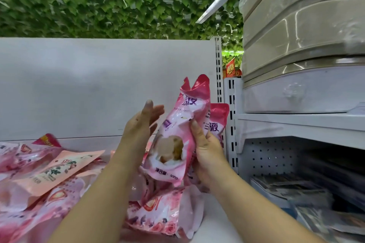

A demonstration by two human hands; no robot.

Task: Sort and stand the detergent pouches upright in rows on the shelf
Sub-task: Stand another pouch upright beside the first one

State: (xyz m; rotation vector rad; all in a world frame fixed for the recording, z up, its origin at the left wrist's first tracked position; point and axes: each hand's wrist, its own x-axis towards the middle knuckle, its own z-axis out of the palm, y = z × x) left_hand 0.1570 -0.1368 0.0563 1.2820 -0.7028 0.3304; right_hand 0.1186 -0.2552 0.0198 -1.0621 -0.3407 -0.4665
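Note:
My right hand grips a pink detergent pouch by its right edge and holds it upright above the white shelf. My left hand hovers just left of that pouch with straight fingers, apart from it. Behind the held pouch a second pink pouch stands upright against the shelf's right end. Several pink pouches lie flat in a loose pile on the left. Another flat pouch lies beneath my forearms.
A white back panel closes the shelf behind. A slotted white upright bounds it on the right. Beyond stands another shelf unit with wrapped beige drawer boxes on top and flat packs below. Green fake leaves hang overhead.

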